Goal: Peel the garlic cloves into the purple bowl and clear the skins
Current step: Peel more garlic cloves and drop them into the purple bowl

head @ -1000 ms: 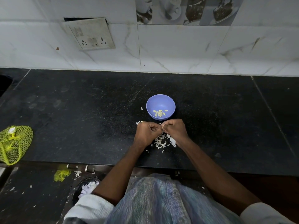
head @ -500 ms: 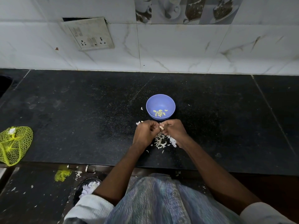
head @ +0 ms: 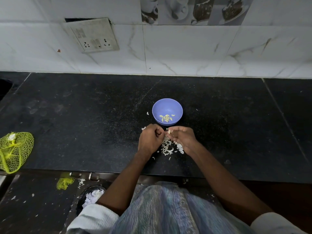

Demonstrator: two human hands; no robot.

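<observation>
A purple bowl stands on the black counter with several peeled garlic cloves in its bottom. Just in front of it my right hand pinches a pale garlic clove at its fingertips. My left hand is beside it, fingers curled, its thumb and finger pinched close to the clove; what it holds is too small to tell. A heap of white garlic skins lies on the counter under and between both hands.
A yellow net bag lies at the counter's left front edge. A socket plate hangs on the tiled wall behind. Below the counter edge are a scrap of yellow net and a dark bin with white skins.
My hands, pressed together a second ago, have drawn slightly apart. The clove now shows at my right fingertips.
</observation>
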